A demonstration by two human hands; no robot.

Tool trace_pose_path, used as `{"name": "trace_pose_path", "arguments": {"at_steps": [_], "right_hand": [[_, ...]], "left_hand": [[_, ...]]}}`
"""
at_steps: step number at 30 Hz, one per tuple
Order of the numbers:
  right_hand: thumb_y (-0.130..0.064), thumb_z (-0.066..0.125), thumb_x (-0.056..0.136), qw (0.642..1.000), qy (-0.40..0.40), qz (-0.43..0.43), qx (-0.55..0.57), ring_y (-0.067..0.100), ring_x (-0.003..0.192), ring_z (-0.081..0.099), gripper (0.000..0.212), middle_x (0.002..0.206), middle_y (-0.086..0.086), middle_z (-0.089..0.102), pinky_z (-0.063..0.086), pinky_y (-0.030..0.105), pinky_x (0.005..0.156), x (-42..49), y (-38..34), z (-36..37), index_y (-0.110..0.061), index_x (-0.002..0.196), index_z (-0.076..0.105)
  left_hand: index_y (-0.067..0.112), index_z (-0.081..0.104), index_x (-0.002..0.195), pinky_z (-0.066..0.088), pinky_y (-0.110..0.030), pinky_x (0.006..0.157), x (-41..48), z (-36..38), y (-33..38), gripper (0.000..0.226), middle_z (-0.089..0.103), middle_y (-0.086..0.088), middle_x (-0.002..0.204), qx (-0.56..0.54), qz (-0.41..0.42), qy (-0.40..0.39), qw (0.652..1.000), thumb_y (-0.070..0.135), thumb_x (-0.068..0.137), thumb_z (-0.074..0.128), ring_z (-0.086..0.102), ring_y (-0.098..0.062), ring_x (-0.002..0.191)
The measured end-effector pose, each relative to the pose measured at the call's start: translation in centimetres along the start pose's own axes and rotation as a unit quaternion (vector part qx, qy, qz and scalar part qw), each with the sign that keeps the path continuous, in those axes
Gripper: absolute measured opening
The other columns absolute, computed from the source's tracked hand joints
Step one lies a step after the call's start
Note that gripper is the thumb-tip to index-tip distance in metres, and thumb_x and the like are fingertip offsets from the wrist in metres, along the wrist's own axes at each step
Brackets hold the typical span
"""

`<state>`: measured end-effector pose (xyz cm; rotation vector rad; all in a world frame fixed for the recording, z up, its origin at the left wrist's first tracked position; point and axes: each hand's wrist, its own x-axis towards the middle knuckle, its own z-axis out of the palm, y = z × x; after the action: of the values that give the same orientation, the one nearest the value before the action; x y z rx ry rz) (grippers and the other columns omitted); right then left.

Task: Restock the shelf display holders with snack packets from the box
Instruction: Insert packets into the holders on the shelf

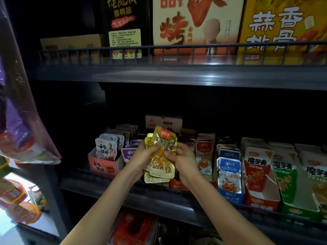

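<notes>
Both hands are clamped on one fanned stack of gold packets (pixel 160 156). The left hand (pixel 141 153) has its thumb over the front near the left edge, and the right hand (pixel 184 160) is pinching the right edge. The stack is held in the air a bit left of the blue holder (pixel 230 195), in front of the shelf and not in any slot yet. Red packets (pixel 204 147) sit between the stack and the blue holder. Purple packets (pixel 130 152) and a pink holder (pixel 104 167) are further left.

My take on handling: these look like light, floppy foil pouches with a slick outside, so a loose stack wants to slide apart, and it's splaying at the bottom. I'd squeeze across the middle from both side edges and square them up, rather than hold them by the sealed tops. They're probably not fragile, just slippery.
</notes>
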<state>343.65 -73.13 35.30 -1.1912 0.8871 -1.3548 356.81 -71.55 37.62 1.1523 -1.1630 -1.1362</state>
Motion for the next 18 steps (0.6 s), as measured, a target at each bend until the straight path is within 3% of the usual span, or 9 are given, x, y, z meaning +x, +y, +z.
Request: {"name": "trace_pose_path", "arguments": {"at_steps": [3, 6, 8, 12, 16, 18], "right_hand": [[-0.003, 0.073, 0.08, 0.997, -0.021, 0.002, -0.073, 0.022, 0.091, 0.069, 0.03, 0.1, 0.006, 0.07, 0.056, 0.04, 0.085, -0.9, -0.3, 0.1, -0.019, 0.099, 0.056], [-0.016, 0.074, 0.08, 0.994, -0.053, 0.041, -0.092, 0.017, 0.086, 0.069, 0.029, 0.099, 0.006, 0.069, 0.057, 0.027, 0.071, -1.8, -0.4, -0.6, -0.017, 0.105, 0.059], [-0.018, 0.068, 0.085, 0.993, -0.049, 0.053, -0.091, 0.014, 0.084, 0.067, 0.018, 0.097, 0.005, 0.068, 0.056, 0.024, 0.069, -1.8, -0.5, -1.7, -0.014, 0.102, 0.064], [-0.01, 0.061, 0.09, 0.988, -0.01, 0.055, -0.145, 0.016, 0.085, 0.065, 0.022, 0.104, 0.009, 0.066, 0.055, 0.023, 0.073, -0.9, 0.1, -3.2, -0.007, 0.111, 0.063], [-0.002, 0.059, 0.09, 0.981, -0.032, 0.049, -0.184, 0.015, 0.098, 0.063, 0.033, 0.111, 0.006, 0.064, 0.053, 0.022, 0.083, 0.9, -0.3, -1.7, -0.006, 0.123, 0.057], [0.002, 0.059, 0.089, 0.974, -0.05, 0.038, -0.219, 0.015, 0.105, 0.061, 0.036, 0.116, 0.005, 0.062, 0.051, 0.024, 0.09, 2.4, -0.9, -0.5, -0.006, 0.124, 0.056]], "left_hand": [[0.015, 0.057, 0.114, 0.053, -0.037, 0.082, -1.0, -0.3, -0.8, 0.039, 0.071, -0.005, 0.103, -0.013, -0.019, 0.02, 1.0, 0.023, 0.08, 0.073, 0.067, -0.022, 0.093], [0.012, 0.061, 0.107, 0.056, -0.038, 0.071, -2.5, -1.2, -1.9, 0.027, 0.074, -0.009, 0.09, -0.084, -0.056, 0.035, 0.994, 0.015, 0.082, 0.071, 0.071, -0.027, 0.082], [0.014, 0.06, 0.108, 0.056, -0.039, 0.069, -3.6, -2.0, -2.6, 0.027, 0.073, -0.011, 0.094, -0.108, -0.066, 0.049, 0.991, 0.014, 0.082, 0.07, 0.071, -0.029, 0.083], [0.015, 0.057, 0.116, 0.057, -0.04, 0.066, -4.9, -4.1, -3.4, 0.035, 0.072, -0.011, 0.1, -0.115, -0.041, 0.094, 0.988, 0.015, 0.083, 0.07, 0.071, -0.029, 0.085], [0.012, 0.059, 0.114, 0.057, -0.045, 0.074, -5.0, -5.4, -3.4, 0.032, 0.072, -0.012, 0.102, -0.103, -0.012, 0.112, 0.988, 0.016, 0.084, 0.069, 0.071, -0.029, 0.086], [0.013, 0.059, 0.112, 0.058, -0.043, 0.07, -4.8, -5.8, -3.2, 0.029, 0.073, -0.011, 0.099, -0.107, 0.002, 0.122, 0.987, 0.016, 0.085, 0.068, 0.071, -0.028, 0.084]]}}
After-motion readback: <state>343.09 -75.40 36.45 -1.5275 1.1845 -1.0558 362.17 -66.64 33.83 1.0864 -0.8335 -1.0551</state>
